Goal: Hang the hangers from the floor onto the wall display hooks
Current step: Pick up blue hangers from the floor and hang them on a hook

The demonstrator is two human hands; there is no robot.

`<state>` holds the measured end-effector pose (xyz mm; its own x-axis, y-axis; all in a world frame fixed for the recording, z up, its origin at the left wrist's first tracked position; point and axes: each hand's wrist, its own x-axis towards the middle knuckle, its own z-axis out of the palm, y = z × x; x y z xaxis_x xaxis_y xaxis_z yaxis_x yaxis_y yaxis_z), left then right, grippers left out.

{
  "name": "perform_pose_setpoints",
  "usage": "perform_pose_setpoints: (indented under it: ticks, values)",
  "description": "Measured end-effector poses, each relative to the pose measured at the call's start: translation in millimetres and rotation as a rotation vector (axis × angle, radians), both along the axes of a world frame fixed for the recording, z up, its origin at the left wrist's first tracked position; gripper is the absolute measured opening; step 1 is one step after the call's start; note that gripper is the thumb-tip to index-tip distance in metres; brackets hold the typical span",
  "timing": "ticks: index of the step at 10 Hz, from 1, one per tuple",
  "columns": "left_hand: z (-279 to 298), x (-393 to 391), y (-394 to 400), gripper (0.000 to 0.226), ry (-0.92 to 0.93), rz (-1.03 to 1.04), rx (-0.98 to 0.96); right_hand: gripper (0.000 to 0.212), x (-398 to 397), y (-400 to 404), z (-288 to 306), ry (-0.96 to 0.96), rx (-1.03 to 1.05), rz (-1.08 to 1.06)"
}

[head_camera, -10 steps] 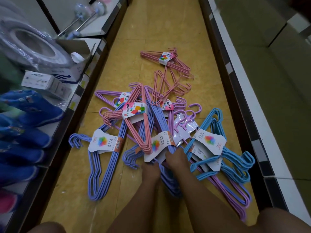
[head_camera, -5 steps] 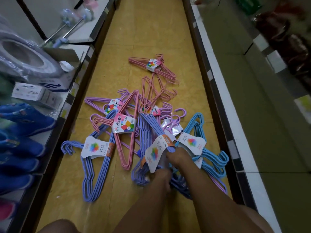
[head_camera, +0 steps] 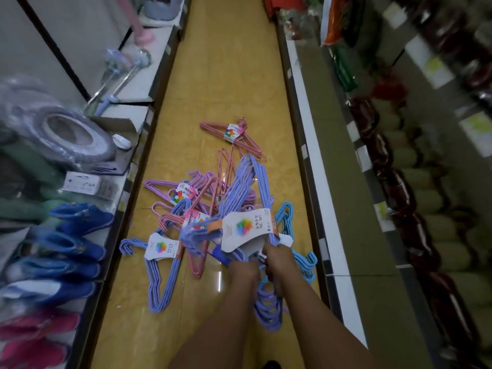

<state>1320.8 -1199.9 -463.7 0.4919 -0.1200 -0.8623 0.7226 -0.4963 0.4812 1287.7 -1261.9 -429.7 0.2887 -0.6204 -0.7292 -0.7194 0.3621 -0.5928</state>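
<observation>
Raised off the floor [head_camera: 226, 83], purple hanger bundle [head_camera: 247, 182] in both hands' grip.

Lilac hanger bundle [head_camera: 247, 182] with white card label [head_camera: 246, 229]: lifted, tilted, hooks [head_camera: 267, 312] toward 6 o'clock, held at neck. Second lilac bundle [head_camera: 162, 278] flat on floor at 9 o'clock, hooks pointing 9. Pink bundles [head_camera: 198, 251] in centre heap, another pink bundle [head_camera: 234, 135] apart at 12 o'clock. Light-blue bundle [head_camera: 303, 259] at 3 o'clock, partly hidden.
</observation>
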Motion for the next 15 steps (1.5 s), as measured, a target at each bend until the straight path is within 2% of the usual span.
perform_pose_setpoints:
  ticks: [1,2,3,4,5,6,8,9,10,11,12,13,14,15]
  values:
    - [93.3,14.8,17.9,0.035,-0.158,-0.104,0.105,0.017,4.8,11.5,52.6,-0.022,-0.024,0.027]
    - [139.0,33.5,37.5,0.036,-0.366,-0.202,0.148,0.079,12.1,13.7,103.7,0.030,-0.048,0.222]
    - [183.0,52.0,61.9,0.037,-0.485,-0.337,0.230,0.083,21.3,3.4,178.8,0.199,-0.184,0.433]
    - [217.4,66.5,89.8,0.037,-0.618,-0.436,0.301,0.047,33.2,-12.4,238.4,0.329,-0.536,0.478]
    - [251.6,74.6,119.3,0.041,-0.795,-0.497,0.374,0.047,46.6,-9.0,278.8,0.390,-0.880,0.619]
    - [280.8,80.6,146.9,0.043,-0.943,-0.570,0.454,0.071,58.6,6.6,309.9,0.419,-1.071,0.748]
    - [345.6,81.1,185.9,0.053,-1.170,-0.751,0.603,0.097,84.7,23.0,355.0,0.282,-1.237,0.906]
    - [368.9,70.6,203.7,0.068,-1.292,-0.764,0.664,0.095,86.5,15.5,373.2,0.137,-1.396,1.118]
    - [375.2,63.3,215.7,0.074,-1.323,-0.805,0.749,0.068,84.8,25.2,387.2,-0.044,-1.332,1.297]
    - [392.4,44.9,222.9,0.065,-1.316,-0.779,0.802,0.033,78.9,41.1,396.5,-0.185,-1.016,1.243]
    - [402.7,20.1,225.6,0.044,-1.340,-0.651,0.695,0.033,71.3,55.0,396.0,-0.201,-0.982,1.260]
    - [403.2,-3.0,224.4,0.034,-1.165,-0.490,0.721,0.029,60.6,79.2,399.6,-0.230,-1.022,1.319]
    - [399.7,-28.9,234.5,0.041,-1.049,-0.291,0.710,0.016,50.5,108.4,406.1,-0.302,-1.048,1.408]
    - [403.3,-53.3,252.0,0.035,-1.025,-0.087,0.727,0.018,41.0,138.6,410.7,-0.371,-0.983,1.514]
